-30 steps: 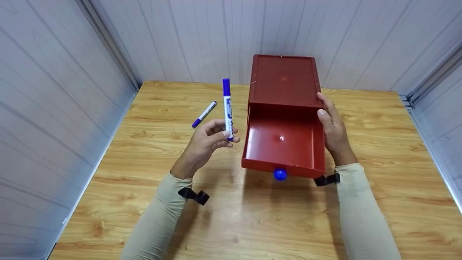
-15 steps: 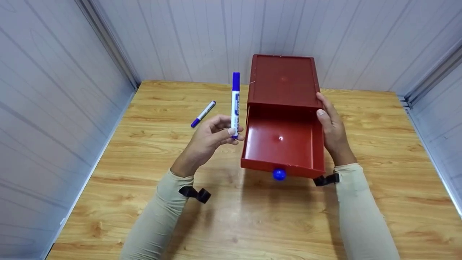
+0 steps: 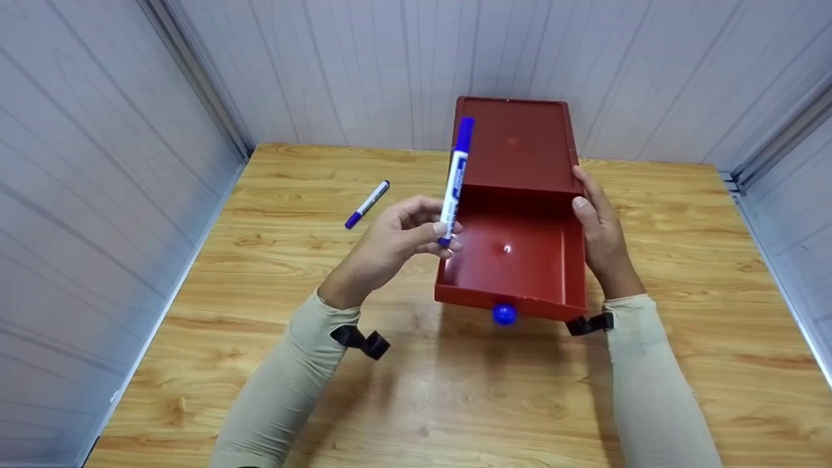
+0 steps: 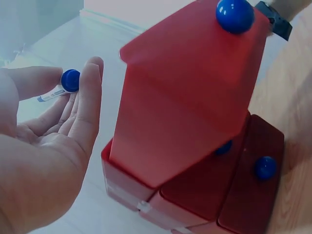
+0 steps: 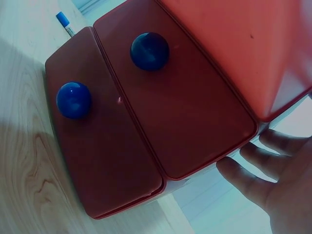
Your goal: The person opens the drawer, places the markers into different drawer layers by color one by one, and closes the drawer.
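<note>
Between thumb and fingers, my left hand [image 3: 383, 247] pinches a white whiteboard marker [image 3: 455, 172] near its lower end. The marker's blue cap points up, and in the head view it overlaps the left side of a red drawer cabinet [image 3: 513, 146]. The cabinet's top drawer [image 3: 520, 270] is pulled out, its floor bare, with a blue knob [image 3: 504, 314] on its front. My right hand [image 3: 603, 237] rests against the cabinet's right side, fingers fairly straight. From the right wrist, its fingertips [image 5: 229, 168] appear at the cabinet's side edge.
A second blue-capped marker [image 3: 367, 205] lies on the wooden table [image 3: 260, 279], left of the cabinet. Two lower drawers with blue knobs, a middle one [image 5: 195, 117] and a bottom one [image 5: 109, 146], are pushed in. Pale panel walls [image 3: 351, 71] enclose the table's back and sides.
My left hand has carried the marker rightward and slightly up, from beside the cabinet to over the drawer's left edge. The marker now leans right. The right hand and cabinet have stayed put.
</note>
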A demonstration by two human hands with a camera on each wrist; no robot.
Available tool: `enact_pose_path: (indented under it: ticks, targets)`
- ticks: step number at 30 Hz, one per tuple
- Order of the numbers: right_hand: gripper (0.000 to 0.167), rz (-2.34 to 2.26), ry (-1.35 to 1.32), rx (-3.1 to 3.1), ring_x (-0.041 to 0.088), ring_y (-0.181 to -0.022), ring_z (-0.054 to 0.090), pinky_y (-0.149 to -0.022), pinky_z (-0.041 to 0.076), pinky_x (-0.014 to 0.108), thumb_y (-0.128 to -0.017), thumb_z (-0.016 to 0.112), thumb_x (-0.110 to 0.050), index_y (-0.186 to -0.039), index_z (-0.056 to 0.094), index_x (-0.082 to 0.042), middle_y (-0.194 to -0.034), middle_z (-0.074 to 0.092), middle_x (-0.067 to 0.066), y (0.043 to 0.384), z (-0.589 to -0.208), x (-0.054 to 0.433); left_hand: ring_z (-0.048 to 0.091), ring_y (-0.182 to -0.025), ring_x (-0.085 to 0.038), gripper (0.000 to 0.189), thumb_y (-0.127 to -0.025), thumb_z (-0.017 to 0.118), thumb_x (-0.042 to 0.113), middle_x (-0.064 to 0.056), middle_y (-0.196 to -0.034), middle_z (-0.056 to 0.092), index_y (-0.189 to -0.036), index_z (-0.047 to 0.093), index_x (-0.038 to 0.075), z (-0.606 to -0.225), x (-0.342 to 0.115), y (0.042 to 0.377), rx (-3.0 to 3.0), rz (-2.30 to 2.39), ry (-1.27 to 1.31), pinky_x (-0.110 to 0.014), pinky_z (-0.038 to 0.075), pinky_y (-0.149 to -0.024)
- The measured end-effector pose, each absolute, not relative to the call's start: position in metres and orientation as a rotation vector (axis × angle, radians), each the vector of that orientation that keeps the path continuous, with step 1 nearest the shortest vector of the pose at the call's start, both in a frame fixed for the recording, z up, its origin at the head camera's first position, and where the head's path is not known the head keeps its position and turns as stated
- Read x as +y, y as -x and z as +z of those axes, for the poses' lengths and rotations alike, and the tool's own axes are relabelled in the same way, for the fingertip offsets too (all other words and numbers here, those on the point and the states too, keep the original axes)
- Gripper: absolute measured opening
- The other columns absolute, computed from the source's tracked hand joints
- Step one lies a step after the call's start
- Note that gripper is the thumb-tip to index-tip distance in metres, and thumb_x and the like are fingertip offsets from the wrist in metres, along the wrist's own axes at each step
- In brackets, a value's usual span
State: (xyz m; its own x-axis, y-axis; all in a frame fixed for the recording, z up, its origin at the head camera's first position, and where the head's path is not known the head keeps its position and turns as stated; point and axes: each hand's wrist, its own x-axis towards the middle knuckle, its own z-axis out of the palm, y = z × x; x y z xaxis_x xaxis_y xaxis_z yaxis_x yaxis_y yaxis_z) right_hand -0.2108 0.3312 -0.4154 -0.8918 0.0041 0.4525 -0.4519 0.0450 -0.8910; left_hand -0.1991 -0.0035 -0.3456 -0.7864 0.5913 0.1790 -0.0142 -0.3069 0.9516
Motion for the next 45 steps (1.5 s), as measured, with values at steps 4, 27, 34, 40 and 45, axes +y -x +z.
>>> enact_pose_path:
  ticks: [4,27,34,40,45]
  targets:
    - [0.049,1.899,-0.446,-2.003,0.024,-0.143,0.032,-0.114,0.028,0.033,-0.105,0.041,-0.01,-0.153,0.039,-0.007,-0.159,0.033,0.013,0.212,-0.416,0.332,0.069,-0.087,-0.029,0.032,-0.097,0.061,0.001,-0.037,-0.11,0.06,-0.124,0.053,-0.013,-0.34,0.004,0.201,1.622,2.063,-0.757,-0.044,0.058,-0.08]
    - [0.049,1.89,-0.43,-2.022,0.025,-0.144,0.029,-0.117,0.022,0.037,-0.105,0.04,-0.012,-0.154,0.038,-0.01,-0.159,0.032,0.013,0.211,-0.42,0.333,0.06,-0.083,-0.011,0.02,-0.096,0.062,0.007,-0.003,-0.095,0.069,-0.114,0.071,0.005,-0.331,0.029,0.195,2.268,1.435,-1.14,-0.027,0.051,-0.072]
    - [0.051,1.932,-0.458,-2.021,0.028,-0.144,0.027,-0.115,0.026,0.041,-0.105,0.039,-0.016,-0.157,0.035,-0.014,-0.162,0.029,0.009,0.209,-0.421,0.335,0.053,-0.081,-0.011,0.017,-0.095,0.064,0.01,0.003,-0.091,0.066,-0.108,0.074,0.008,-0.33,0.033,0.193,2.51,1.186,-1.344,-0.028,0.046,-0.072]
    - [0.052,1.951,-0.459,-2.014,0.029,-0.143,0.029,-0.114,0.031,0.043,-0.105,0.04,-0.017,-0.157,0.034,-0.015,-0.161,0.03,0.007,0.208,-0.421,0.335,0.051,-0.076,-0.012,0.018,-0.096,0.064,0.013,0.002,-0.089,0.066,-0.109,0.075,0.008,-0.329,0.033,0.191,2.523,1.125,-1.341,-0.025,0.042,-0.066]
    - [0.052,1.943,-0.45,-2.025,0.029,-0.141,0.03,-0.112,0.033,0.044,-0.105,0.04,-0.018,-0.157,0.034,-0.015,-0.16,0.031,0.006,0.209,-0.421,0.334,0.05,-0.074,-0.011,0.018,-0.097,0.063,0.013,0.003,-0.088,0.065,-0.109,0.075,0.008,-0.329,0.033,0.19,2.523,1.082,-1.331,-0.025,0.041,-0.063]
